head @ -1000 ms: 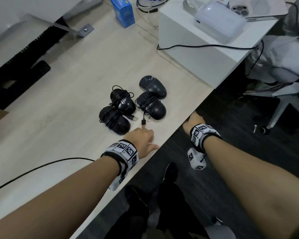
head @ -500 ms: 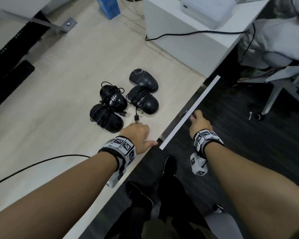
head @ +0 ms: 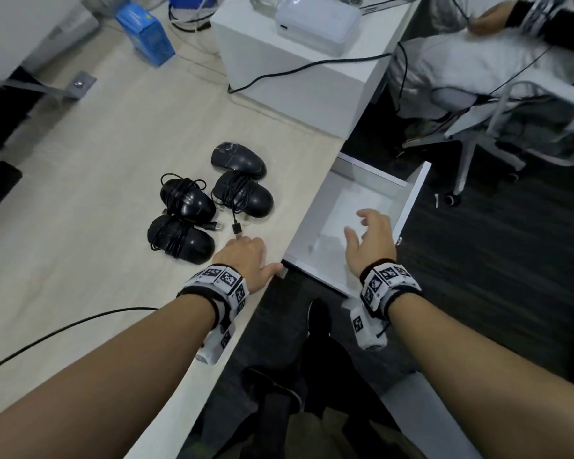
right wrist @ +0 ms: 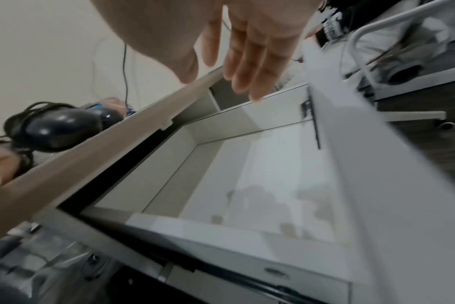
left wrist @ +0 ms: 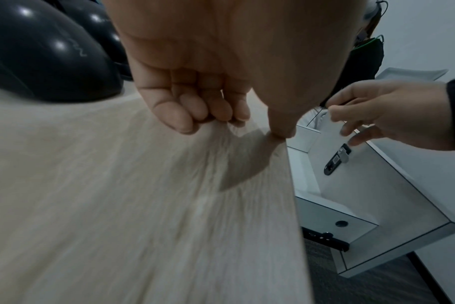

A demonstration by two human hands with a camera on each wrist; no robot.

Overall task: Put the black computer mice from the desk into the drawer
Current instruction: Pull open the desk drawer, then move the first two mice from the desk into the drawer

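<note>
Four black mice (head: 212, 202) lie on the desk (head: 80, 160).

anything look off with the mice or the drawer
Nothing damaged or spilled. Three of the four mice have cords wound round them; one cord's USB plug trails loose by the left hand. The drawer is open; nothing visible inside.

Office workstation, as I see it from here.
Past my hands: a pale wood desk (head: 80, 200), wired computer mice (head: 212, 197), a white pedestal drawer (head: 411, 193), a rolling office chair (head: 497, 127), dark carpet.
</note>
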